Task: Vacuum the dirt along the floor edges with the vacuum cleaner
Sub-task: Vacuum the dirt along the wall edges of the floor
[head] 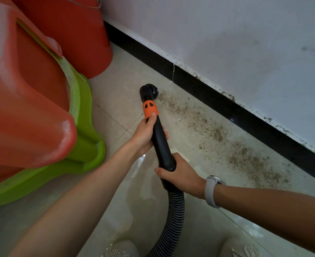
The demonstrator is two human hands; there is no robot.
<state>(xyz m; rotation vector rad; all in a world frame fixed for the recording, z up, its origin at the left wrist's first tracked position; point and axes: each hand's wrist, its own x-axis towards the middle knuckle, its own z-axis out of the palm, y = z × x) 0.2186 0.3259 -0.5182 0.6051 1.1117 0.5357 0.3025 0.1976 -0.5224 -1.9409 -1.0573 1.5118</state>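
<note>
A black vacuum wand with an orange collar points away from me. Its round black brush nozzle rests on the tiled floor, at the far end of a band of brown dirt. The dirt lies along the black skirting board under a stained white wall. My left hand grips the wand just below the orange collar. My right hand grips the wand's lower end, where the ribbed grey hose starts. The hose curves down between my feet.
A stack of red plastic buckets and a red tub inside a green tub crowds the left side, close to the nozzle. A grey watch is on my right wrist. Pale shoes show at the bottom edge.
</note>
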